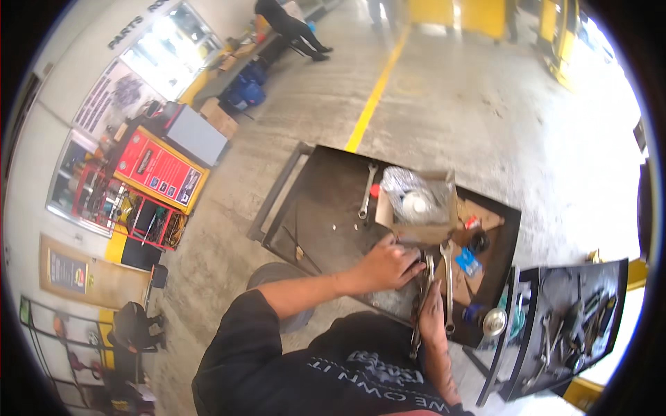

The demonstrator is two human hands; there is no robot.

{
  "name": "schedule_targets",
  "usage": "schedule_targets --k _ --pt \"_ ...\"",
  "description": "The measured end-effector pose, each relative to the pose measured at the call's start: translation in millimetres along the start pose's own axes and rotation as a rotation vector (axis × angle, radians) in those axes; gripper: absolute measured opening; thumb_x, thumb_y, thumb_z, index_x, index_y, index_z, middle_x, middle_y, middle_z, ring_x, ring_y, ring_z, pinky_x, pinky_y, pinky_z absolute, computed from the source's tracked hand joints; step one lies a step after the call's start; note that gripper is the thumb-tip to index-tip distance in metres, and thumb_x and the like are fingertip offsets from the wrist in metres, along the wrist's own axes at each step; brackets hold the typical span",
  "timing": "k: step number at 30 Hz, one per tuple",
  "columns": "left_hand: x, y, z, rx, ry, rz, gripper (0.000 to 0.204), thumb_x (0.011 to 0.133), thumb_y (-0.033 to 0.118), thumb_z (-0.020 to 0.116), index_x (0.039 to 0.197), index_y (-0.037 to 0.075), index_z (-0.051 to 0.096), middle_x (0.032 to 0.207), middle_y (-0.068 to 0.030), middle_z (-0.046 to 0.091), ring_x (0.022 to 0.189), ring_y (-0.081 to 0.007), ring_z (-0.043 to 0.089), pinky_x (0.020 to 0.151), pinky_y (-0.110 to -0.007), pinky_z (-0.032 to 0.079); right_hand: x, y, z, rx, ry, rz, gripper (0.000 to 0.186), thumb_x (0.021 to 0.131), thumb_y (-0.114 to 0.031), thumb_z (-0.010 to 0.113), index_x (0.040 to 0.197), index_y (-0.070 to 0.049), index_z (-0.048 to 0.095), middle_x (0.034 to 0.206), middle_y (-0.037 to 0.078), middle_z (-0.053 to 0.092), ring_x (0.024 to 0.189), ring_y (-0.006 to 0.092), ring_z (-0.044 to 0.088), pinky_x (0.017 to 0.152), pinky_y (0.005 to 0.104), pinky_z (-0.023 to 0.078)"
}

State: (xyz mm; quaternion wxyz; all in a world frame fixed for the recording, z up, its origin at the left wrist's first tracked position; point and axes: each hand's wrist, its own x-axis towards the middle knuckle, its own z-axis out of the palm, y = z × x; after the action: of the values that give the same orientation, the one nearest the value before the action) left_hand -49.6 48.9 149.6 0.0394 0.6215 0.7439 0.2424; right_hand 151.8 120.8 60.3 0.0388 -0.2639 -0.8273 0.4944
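Observation:
Both of my hands are over the cart's dark metal tray (pixel 316 201), close to its near side. My left hand (pixel 393 263) has its fingers curled in at the upper end of a long, greasy metal tool (pixel 417 305). Lower down, my right hand (pixel 431 313) is closed along the tool's right side. Fingers cover much of it, so its exact kind cannot be made out. Right beside my right hand lies a combination wrench (pixel 448 288). Another wrench (pixel 368 193) rests farther back, left of an open cardboard box (pixel 416 234) holding a clear plastic bag (pixel 401 182).
A blue packet (pixel 468 262), a black cap (pixel 479 241) and cardboard pieces occupy the tray's right side. A second tray (pixel 555 347) with several tools stands at right. Behind my left elbow is a round stool (pixel 281 326). A person (pixel 291 28) stands at a far bench.

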Motion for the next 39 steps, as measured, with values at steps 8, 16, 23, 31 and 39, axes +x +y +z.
schedule_targets --k 8,16,23,31,39 --pt "-17.0 -7.3 -8.0 -0.038 -0.066 -0.191 0.034 0.100 0.036 0.047 0.108 0.006 0.060 0.084 -0.0177 0.068 0.082 -0.0366 0.065 0.078 -0.046 0.044 20.6 -76.8 -22.0 0.500 -0.081 0.370 0.062 0.108 -0.039 0.017 0.148 0.008 0.023 0.131 0.029 0.050 0.119 0.0357 0.050 0.103 0.0374 0.037" --pt "-40.5 -10.9 -26.0 -0.242 -0.088 -0.400 0.042 0.101 0.042 0.046 0.100 0.002 0.059 0.087 -0.0220 0.067 0.090 -0.0419 0.064 0.077 -0.049 0.048 21.3 -65.4 20.5 0.407 0.038 0.112 0.059 0.107 -0.040 0.023 0.122 0.011 0.049 0.107 0.029 0.056 0.103 0.0405 0.054 0.095 0.0398 0.042" --pt "-60.1 -47.5 -13.8 -0.463 -0.097 -0.403 0.041 0.098 0.043 0.051 0.101 0.003 0.057 0.090 -0.0224 0.067 0.085 -0.0447 0.063 0.075 -0.051 0.048 19.0 -112.7 27.3 0.506 -0.150 0.391 0.049 0.104 -0.011 0.026 0.145 0.015 0.022 0.149 0.031 0.033 0.140 0.0325 0.034 0.117 0.0363 0.026" --pt "-71.6 -72.7 -14.1 -0.461 -0.220 -0.220 0.042 0.098 0.044 0.050 0.102 0.003 0.057 0.083 -0.0243 0.066 0.087 -0.0451 0.063 0.074 -0.051 0.049 4.7 -83.1 109.1 0.434 0.314 0.244 0.066 0.107 -0.046 0.019 0.113 0.011 0.052 0.094 0.021 0.058 0.095 0.0285 0.056 0.089 0.0365 0.044" --pt "-84.6 -78.2 -18.3 -0.597 -0.362 -0.135 0.036 0.098 0.039 0.051 0.100 0.003 0.055 0.080 -0.0230 0.066 0.083 -0.0439 0.064 0.072 -0.052 0.049 -20.6 -133.3 129.9 0.597 0.450 0.419 0.064 0.103 -0.059 0.021 0.089 -0.005 0.052 0.067 0.001 0.047 0.058 0.0127 0.043 0.053 0.0295 0.037"
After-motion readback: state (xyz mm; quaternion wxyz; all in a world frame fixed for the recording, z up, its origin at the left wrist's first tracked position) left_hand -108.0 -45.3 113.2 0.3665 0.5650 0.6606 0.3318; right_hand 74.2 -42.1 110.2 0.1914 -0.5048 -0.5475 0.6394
